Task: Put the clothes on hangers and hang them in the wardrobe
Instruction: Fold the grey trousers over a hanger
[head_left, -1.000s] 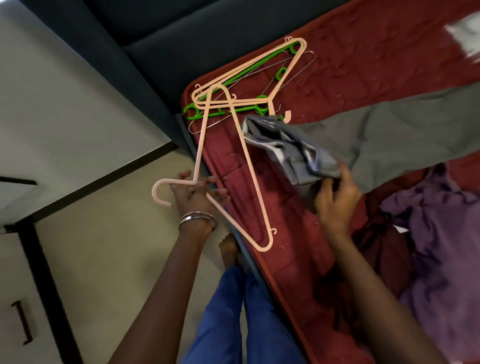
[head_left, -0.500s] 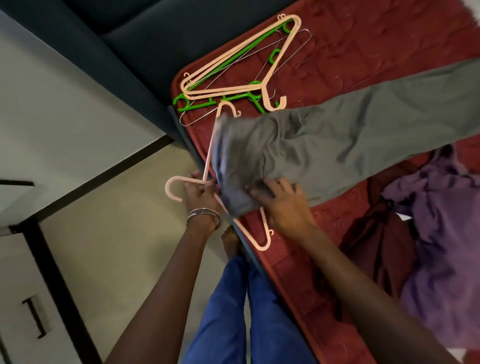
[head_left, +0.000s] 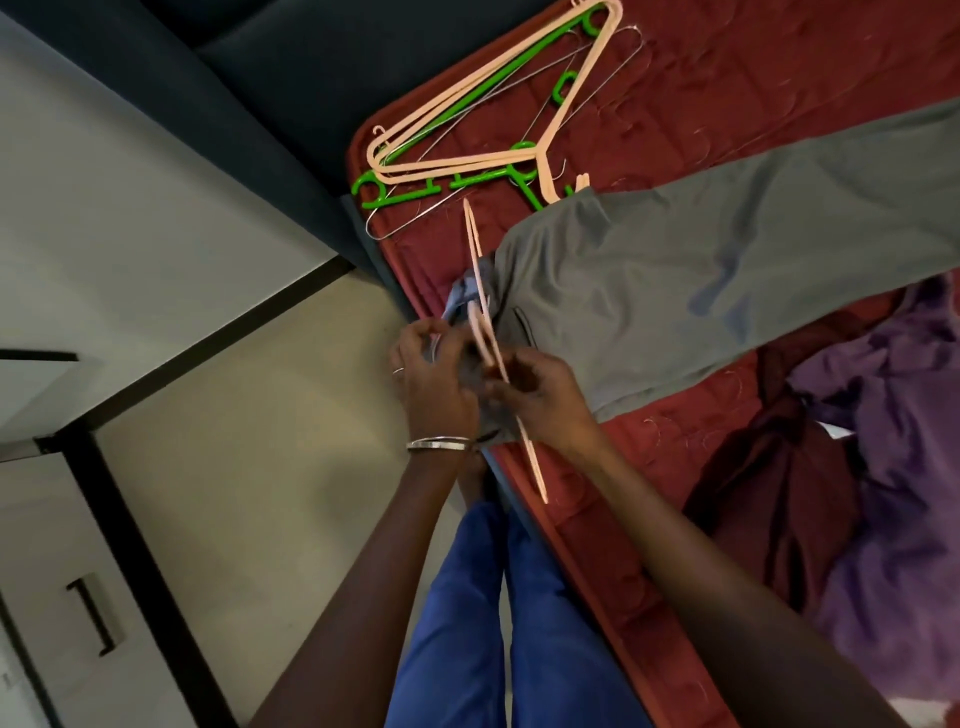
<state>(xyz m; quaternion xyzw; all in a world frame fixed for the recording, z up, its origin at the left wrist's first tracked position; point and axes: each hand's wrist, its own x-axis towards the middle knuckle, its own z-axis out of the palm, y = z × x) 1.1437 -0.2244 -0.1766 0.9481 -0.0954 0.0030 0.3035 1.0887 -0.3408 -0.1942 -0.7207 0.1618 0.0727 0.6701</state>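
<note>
Grey trousers (head_left: 727, 275) lie stretched across the red bed cover (head_left: 727, 104), their waist end at the bed's edge. A peach plastic hanger (head_left: 480, 291) stands on edge at that waist end, seen almost side-on. My left hand (head_left: 434, 374) grips the bunched waist fabric beside the hanger. My right hand (head_left: 545, 400) pinches the hanger's lower bar, with the cloth under it. The two hands nearly touch.
A pile of peach, green and wire hangers (head_left: 488, 119) lies at the bed's corner. Purple (head_left: 893, 467) and maroon (head_left: 769, 493) clothes lie on the right. A dark headboard (head_left: 270, 104) is at the top, a cupboard door with a handle (head_left: 93, 618) at lower left.
The hanger has turned from lying flat to standing on edge in the trousers' waist. My left hand moved from the hook to the waist fabric; my right hand moved onto the hanger.
</note>
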